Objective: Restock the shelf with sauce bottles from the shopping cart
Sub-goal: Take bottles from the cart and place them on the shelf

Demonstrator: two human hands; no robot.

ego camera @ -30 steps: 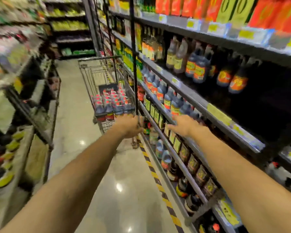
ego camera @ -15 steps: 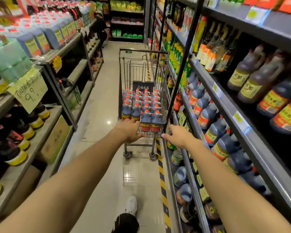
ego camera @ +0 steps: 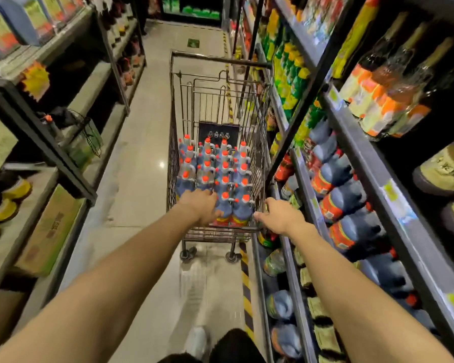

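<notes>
A wire shopping cart (ego camera: 172,142) stands in the aisle ahead of me, with its push bar on the far side. Its basket holds several blue sauce bottles (ego camera: 207,166) with orange caps, standing upright in rows. My left hand (ego camera: 199,206) curls over the near rim of the cart, in front of the nearest bottles. At the cart's near right corner, my right hand (ego camera: 281,216) grips the rim. The right-hand shelf (ego camera: 308,189) beside the cart carries the same kind of blue bottles (ego camera: 346,200), lying tilted in a row.
Shelving (ego camera: 71,179) lines the left side of the narrow aisle, with a cardboard box (ego camera: 50,229) on a low level. A yellow-and-black stripe (ego camera: 245,284) runs along the floor at the foot of the right shelf. My shoe (ego camera: 198,339) is at the bottom.
My view has swung from the right shelf to straight down the aisle and tilted lower. Both hands have stayed on the cart's near rim, and I have stepped forward.
</notes>
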